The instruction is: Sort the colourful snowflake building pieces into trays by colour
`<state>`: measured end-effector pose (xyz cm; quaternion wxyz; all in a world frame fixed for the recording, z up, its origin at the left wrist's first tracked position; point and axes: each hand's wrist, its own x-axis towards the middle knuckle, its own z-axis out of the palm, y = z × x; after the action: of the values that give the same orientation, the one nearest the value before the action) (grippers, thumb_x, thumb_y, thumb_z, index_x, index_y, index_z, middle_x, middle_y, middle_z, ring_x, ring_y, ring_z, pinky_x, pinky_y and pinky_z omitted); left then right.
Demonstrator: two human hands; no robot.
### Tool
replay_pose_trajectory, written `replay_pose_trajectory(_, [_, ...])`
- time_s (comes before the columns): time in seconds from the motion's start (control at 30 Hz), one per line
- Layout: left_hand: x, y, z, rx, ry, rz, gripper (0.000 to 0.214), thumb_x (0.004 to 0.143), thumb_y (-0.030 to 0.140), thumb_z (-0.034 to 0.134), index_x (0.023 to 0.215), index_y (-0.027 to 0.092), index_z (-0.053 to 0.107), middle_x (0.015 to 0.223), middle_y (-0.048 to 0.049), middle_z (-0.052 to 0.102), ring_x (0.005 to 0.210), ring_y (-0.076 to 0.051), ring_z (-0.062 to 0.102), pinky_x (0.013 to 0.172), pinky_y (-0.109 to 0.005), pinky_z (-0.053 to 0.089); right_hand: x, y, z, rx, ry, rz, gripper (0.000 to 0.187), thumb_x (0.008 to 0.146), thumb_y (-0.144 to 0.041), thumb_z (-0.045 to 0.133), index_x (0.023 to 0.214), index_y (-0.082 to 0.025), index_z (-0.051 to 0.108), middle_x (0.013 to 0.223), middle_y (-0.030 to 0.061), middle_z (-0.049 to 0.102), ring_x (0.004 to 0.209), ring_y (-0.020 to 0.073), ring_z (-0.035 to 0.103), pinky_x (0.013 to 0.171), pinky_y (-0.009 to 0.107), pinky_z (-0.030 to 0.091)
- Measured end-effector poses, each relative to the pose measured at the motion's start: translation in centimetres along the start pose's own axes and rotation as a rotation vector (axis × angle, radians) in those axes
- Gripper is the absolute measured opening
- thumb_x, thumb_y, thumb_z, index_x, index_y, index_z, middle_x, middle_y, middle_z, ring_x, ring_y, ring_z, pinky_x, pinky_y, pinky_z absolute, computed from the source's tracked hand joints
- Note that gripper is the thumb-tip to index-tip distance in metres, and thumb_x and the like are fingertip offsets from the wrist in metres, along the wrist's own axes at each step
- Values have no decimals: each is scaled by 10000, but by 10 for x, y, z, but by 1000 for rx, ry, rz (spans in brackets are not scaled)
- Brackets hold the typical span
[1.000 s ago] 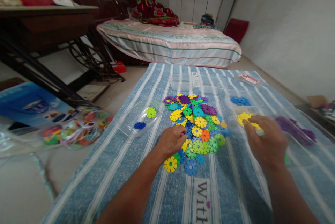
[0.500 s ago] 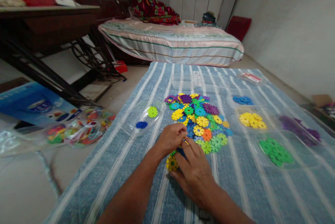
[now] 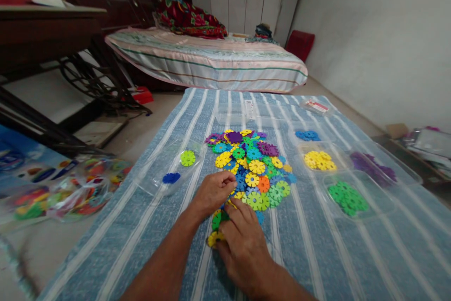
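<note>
A pile of notched plastic discs (image 3: 257, 166) in yellow, green, blue, purple and orange lies on the striped cloth. At its near left edge, the fingers of my left hand (image 3: 214, 193) are pinched together, and what is between them is hidden. Just nearer to me, my right hand (image 3: 244, 240) is curled over a few discs, its thumb against a yellow disc (image 3: 213, 239). A green disc (image 3: 216, 219) shows beside its fingers. The two hands nearly meet at the fingertips.
Clear trays on the right hold green discs (image 3: 347, 198), yellow discs (image 3: 320, 160), purple discs (image 3: 375, 168) and blue discs (image 3: 307, 135). Left of the pile, another clear tray (image 3: 151, 181) has a lime disc (image 3: 188, 158) and a dark blue disc (image 3: 171, 178). A bed (image 3: 211, 64) stands beyond.
The whole view has shifted, so the table appears further left. My right hand has tilted the yellow disc, and more of the green disc shows beside it. Both hands stay close together.
</note>
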<state>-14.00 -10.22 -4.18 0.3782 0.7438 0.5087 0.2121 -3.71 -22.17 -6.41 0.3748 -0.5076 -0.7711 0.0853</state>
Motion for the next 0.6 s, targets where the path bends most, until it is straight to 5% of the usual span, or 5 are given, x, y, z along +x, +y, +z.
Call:
replay_pose_trajectory(0.27, [1, -4, 0, 22, -2, 13, 241, 746, 362, 492, 764, 162, 626, 639, 20, 588, 615, -128, 535, 593, -225, 394, 5, 21, -28, 113, 119, -9, 59, 788, -170, 561, 761, -221, 549, 946, 34, 626, 1011, 197, 560, 940, 408, 465])
replay_pose_trajectory(0.4, [1, -3, 0, 42, -5, 6, 232, 744, 356, 494, 750, 166, 625, 601, 31, 550, 580, -119, 505, 571, -221, 377, 23, 70, -76, -105, 245, -2, 57, 802, -179, 570, 752, -201, 557, 851, 40, 628, 977, 199, 572, 912, 414, 470])
replay_pose_trajectory(0.5, [1, -2, 0, 40, 0, 0, 229, 744, 350, 493, 761, 166, 627, 596, 30, 544, 575, -118, 496, 562, -218, 370, 35, 108, -116, -410, 483, 53, 43, 815, -209, 563, 782, -185, 577, 859, 77, 634, 931, 218, 581, 865, 437, 478])
replay_pose_trajectory(0.6, [0, -1, -1, 41, 1, -3, 227, 739, 350, 494, 756, 166, 625, 603, 28, 545, 578, -118, 495, 561, -217, 369, 35, 125, -134, -548, 559, 86, 81, 831, -231, 536, 855, -181, 596, 855, 85, 644, 909, 225, 586, 846, 445, 481])
